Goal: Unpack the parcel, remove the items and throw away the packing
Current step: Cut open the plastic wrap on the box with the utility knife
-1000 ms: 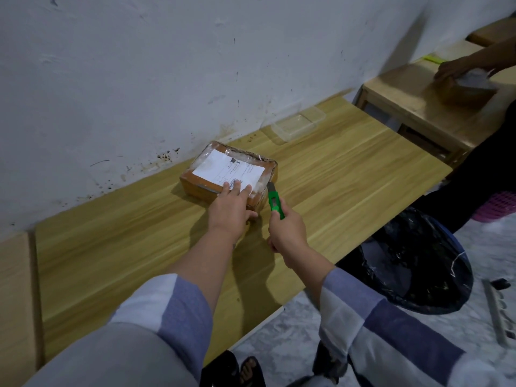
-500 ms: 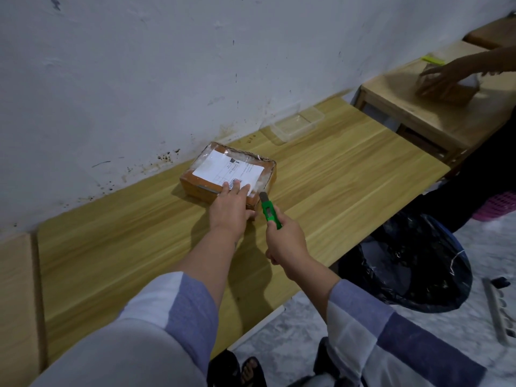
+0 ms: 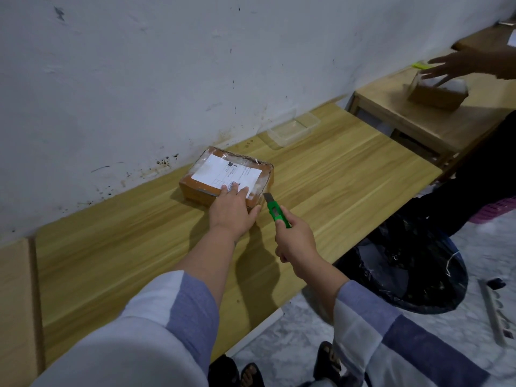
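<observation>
A flat brown cardboard parcel (image 3: 223,170), wrapped in clear tape with a white shipping label on top, lies on the wooden table (image 3: 335,177) near the wall. My left hand (image 3: 233,209) rests flat on the parcel's near edge, fingers spread over the label corner, pressing it down. My right hand (image 3: 296,238) grips a green utility knife (image 3: 275,209). Its short blade points at the parcel's near right corner, just beside it.
A clear plastic container (image 3: 293,128) sits by the wall beyond the parcel. A bin lined with a black bag (image 3: 405,263) stands on the floor at the right. Another person's hand (image 3: 458,65) reaches over a second parcel (image 3: 435,92) on the neighbouring table. A power strip (image 3: 497,311) lies on the floor.
My right hand has drawn the knife back along the parcel's right side toward its near corner. The other person's hand has lifted off the second parcel.
</observation>
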`<move>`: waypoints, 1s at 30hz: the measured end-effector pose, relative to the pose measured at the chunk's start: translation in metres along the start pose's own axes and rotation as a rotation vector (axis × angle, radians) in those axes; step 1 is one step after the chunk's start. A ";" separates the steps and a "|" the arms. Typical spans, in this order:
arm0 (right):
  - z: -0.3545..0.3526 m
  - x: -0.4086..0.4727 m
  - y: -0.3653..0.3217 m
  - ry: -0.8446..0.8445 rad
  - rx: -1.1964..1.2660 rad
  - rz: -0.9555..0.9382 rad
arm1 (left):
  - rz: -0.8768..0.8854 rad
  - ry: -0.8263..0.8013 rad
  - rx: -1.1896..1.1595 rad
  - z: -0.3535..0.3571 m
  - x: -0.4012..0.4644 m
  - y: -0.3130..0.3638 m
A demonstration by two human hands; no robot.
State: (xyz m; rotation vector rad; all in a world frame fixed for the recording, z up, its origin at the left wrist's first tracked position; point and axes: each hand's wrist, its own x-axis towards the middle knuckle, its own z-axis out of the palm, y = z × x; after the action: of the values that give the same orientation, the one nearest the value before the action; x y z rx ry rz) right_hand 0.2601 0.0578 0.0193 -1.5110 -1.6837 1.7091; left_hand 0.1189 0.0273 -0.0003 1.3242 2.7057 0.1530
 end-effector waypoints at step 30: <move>0.010 0.008 0.004 -0.038 0.187 0.073 | -0.033 -0.006 -0.037 0.005 0.003 0.006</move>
State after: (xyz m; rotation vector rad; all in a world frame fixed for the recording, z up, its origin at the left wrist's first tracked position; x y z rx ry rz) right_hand 0.2503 0.0574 0.0100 -1.4780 -1.4567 1.8854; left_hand 0.1227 0.0335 -0.0048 1.2678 2.7041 0.1947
